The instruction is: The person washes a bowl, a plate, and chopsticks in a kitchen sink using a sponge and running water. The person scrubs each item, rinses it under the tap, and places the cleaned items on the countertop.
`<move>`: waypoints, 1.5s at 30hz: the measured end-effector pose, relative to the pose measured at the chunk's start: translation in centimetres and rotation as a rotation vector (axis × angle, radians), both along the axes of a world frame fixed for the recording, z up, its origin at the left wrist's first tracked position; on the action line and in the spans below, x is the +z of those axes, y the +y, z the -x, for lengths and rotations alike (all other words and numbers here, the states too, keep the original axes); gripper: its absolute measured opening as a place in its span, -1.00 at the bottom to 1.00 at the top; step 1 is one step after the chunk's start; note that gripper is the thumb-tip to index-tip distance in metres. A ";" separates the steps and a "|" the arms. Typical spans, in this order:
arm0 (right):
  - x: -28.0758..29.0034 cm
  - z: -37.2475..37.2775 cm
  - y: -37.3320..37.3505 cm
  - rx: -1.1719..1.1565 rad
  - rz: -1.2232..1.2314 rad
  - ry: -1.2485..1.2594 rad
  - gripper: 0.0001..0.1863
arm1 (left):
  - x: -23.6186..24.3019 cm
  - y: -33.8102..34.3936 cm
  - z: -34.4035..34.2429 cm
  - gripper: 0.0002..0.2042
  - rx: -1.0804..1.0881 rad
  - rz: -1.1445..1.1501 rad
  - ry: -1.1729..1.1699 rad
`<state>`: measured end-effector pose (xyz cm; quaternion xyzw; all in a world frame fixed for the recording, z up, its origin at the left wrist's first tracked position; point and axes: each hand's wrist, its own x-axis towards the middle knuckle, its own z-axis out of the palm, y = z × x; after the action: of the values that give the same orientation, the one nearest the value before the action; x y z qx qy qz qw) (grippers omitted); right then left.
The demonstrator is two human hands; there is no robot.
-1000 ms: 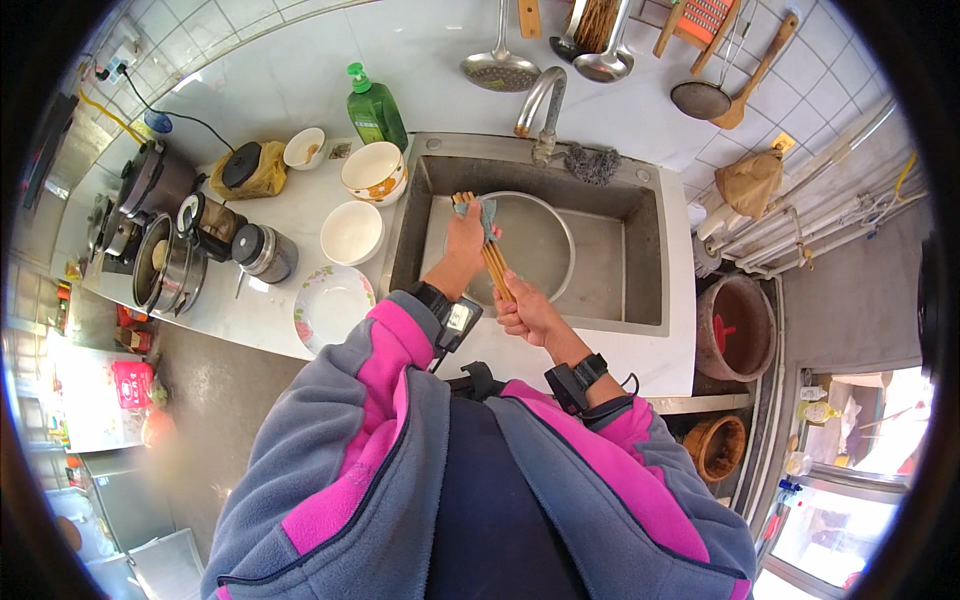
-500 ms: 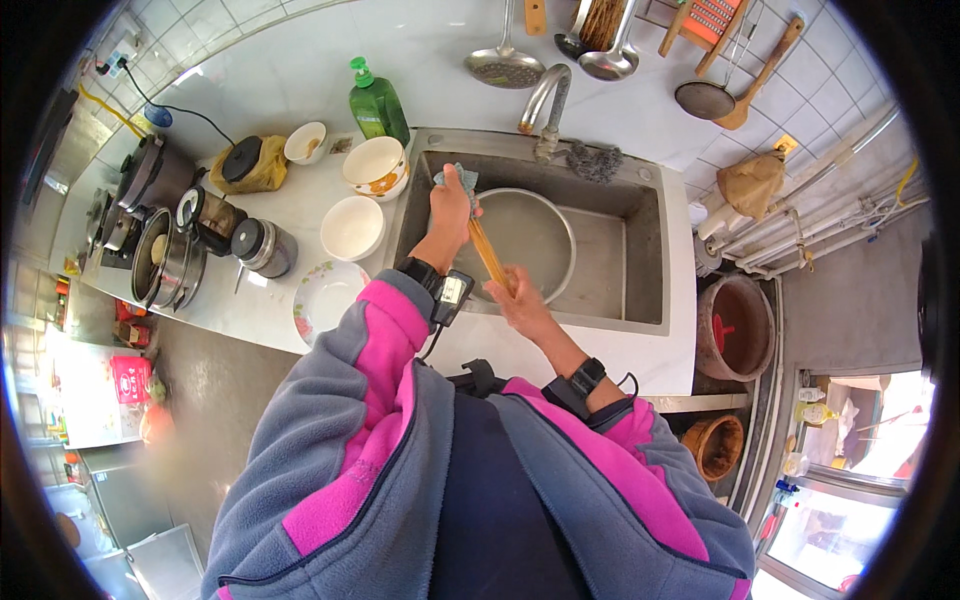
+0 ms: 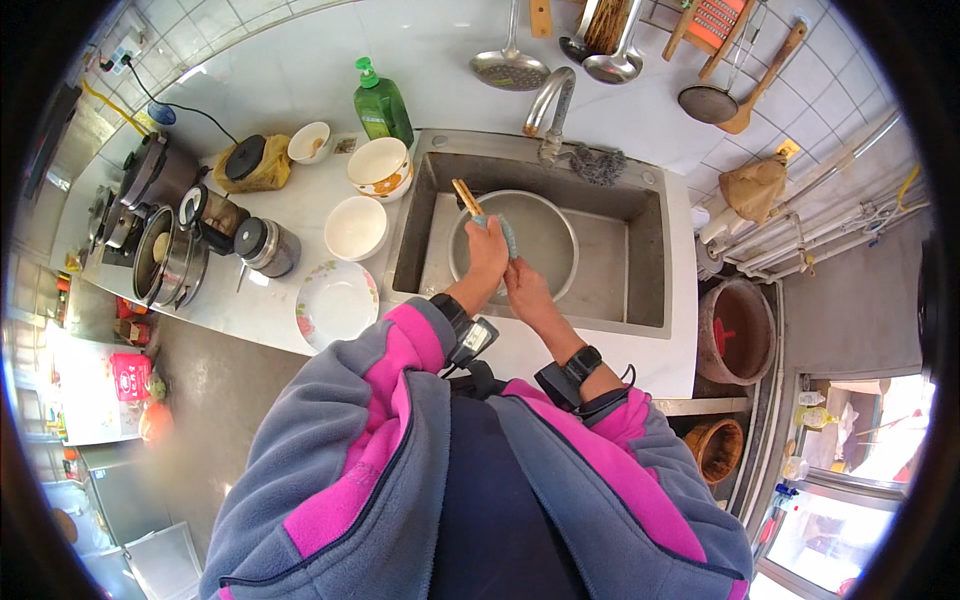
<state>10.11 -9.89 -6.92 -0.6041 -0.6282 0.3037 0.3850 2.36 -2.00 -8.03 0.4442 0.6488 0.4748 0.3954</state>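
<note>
A bundle of wooden chopsticks (image 3: 466,197) slants over the sink, its far ends sticking out past my left hand (image 3: 487,248). That hand is closed around the chopsticks with a grey-blue cloth (image 3: 510,236) wrapped against them. Just nearer to me, my right hand (image 3: 528,291) is closed at the near end of the bundle, close beside the left fingers; this end is mostly hidden. Below both hands, a round metal basin (image 3: 576,246) sits in the stainless steel sink (image 3: 645,250).
Left of the sink stand white bowls (image 3: 356,228), a floral plate (image 3: 337,305) and a green pump bottle (image 3: 382,105). A faucet (image 3: 550,110) arches over the sink's back edge, beside a dark scouring pad (image 3: 598,165). Ladles (image 3: 613,66) hang on the wall.
My left hand has slid with the cloth from the far end of the chopsticks toward me, close to my right hand. The far ends of the chopsticks now show.
</note>
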 end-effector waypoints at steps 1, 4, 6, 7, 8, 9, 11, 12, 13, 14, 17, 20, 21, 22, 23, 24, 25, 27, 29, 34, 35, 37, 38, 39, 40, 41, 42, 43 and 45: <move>-0.3 -0.1 0.0 -0.023 0.019 -0.043 -0.72 | -0.2 -0.5 -0.4 -0.62 -0.006 -0.049 0.020; -0.6 0.1 -0.3 -0.015 -0.045 0.096 -0.70 | -0.4 -0.6 -0.3 -0.62 0.008 -0.093 0.086; 0.0 -0.2 -0.4 0.062 0.110 0.212 -0.69 | 0.0 0.7 0.1 -0.63 0.037 -0.130 0.134; 0.5 -0.4 -0.5 0.091 0.209 0.288 -0.68 | 0.3 2.1 0.7 -0.64 0.062 -0.070 0.038; 1.1 -0.6 -0.9 0.107 0.329 0.465 -0.68 | 0.8 3.7 1.6 -0.64 0.093 -0.030 -0.056; 1.6 -0.7 -1.5 0.114 0.465 0.655 -0.67 | 1.2 4.4 2.1 -0.64 0.117 0.079 -0.153; 2.6 -0.8 -2.1 0.134 0.637 0.919 -0.68 | 1.8 4.7 2.3 -0.64 0.069 0.063 -0.371; 3.0 -0.8 -2.2 0.144 0.670 0.997 -0.68 | 2.2 4.8 2.5 -0.65 0.026 0.075 -0.476; 3.4 -0.9 -2.4 0.153 0.715 1.095 -0.68 | 2.6 4.9 2.8 -0.66 0.010 0.123 -0.550; 3.6 -1.1 -2.6 0.160 0.726 1.131 -0.66 | 3.1 5.1 3.0 -0.67 -0.019 0.157 -0.626; 4.0 -1.4 -2.8 0.207 0.790 1.300 -0.64 | 4.0 5.0 3.5 -0.68 -0.108 0.129 -0.906; 4.0 -1.4 -2.8 0.218 0.812 1.371 -0.66 | 4.1 4.7 3.7 -0.66 -0.143 0.079 -0.990; 3.9 -1.3 -2.8 0.198 0.805 1.313 -0.65 | 4.0 4.4 3.7 -0.68 -0.141 0.066 -0.899; 3.7 -1.1 -2.7 0.192 0.795 1.272 -0.65 | 3.8 4.0 3.7 -0.69 -0.133 0.065 -0.809; 3.4 -0.9 -2.6 0.157 0.768 1.151 -0.65 | 3.6 3.6 3.7 -0.68 -0.124 0.061 -0.715; 3.1 -0.7 -2.5 0.133 0.738 1.047 -0.65 | 3.3 3.1 3.6 -0.68 -0.113 0.072 -0.621; 2.8 -0.5 -2.3 0.130 0.702 0.975 -0.64 | 2.9 2.6 3.5 -0.68 -0.094 0.095 -0.526; 1.9 -0.1 -1.7 0.092 0.576 0.731 -0.64 | 1.7 1.4 2.1 -0.65 -0.020 0.089 -0.429; 1.0 0.2 -1.2 0.066 0.429 0.545 -0.64 | 0.3 0.8 1.3 -0.65 -0.003 0.078 -0.307; -0.3 0.1 -0.7 0.036 0.280 0.329 -0.66 | -3.7 -0.2 -0.1 -0.62 0.088 -0.077 0.280; -0.2 0.0 -0.7 0.055 0.226 0.273 -0.67 | -4.0 0.3 0.3 -0.63 0.024 -0.047 0.235; 0.1 -0.1 -1.0 0.084 0.176 0.235 -0.67 | -3.9 1.7 1.5 -0.63 -0.079 0.039 0.031; 0.4 -0.2 -1.3 0.099 0.256 0.285 -0.67 | -3.2 3.3 2.3 -0.63 -0.121 0.089 -0.129; 0.7 -0.3 -1.8 0.125 0.322 0.356 -0.67 | -2.4 4.0 2.6 -0.64 -0.165 0.139 -0.291; 1.2 -0.4 -2.2 0.125 0.444 0.426 -0.67 | -1.7 4.2 2.5 -0.66 -0.112 0.150 -0.356; 1.6 -0.5 -2.6 0.139 0.476 0.539 -0.67 | -0.7 4.4 2.4 -0.67 -0.057 0.162 -0.420; 2.1 -0.5 -3.0 0.128 0.562 0.654 -0.67 | 0.3 4.6 2.6 -0.66 -0.011 0.155 -0.489; 2.7 -0.4 -3.4 0.112 0.665 0.800 -0.67 | 1.2 4.6 2.9 -0.67 0.062 0.205 -0.541; 3.5 -0.5 -4.4 0.116 0.764 0.943 -0.68 | 3.0 5.3 3.6 -0.69 0.173 0.241 -0.670</move>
<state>10.63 -14.33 -3.38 -0.4649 -0.2687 0.7628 0.3604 -1.28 3.32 -5.07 0.1578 0.5697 0.5458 0.5939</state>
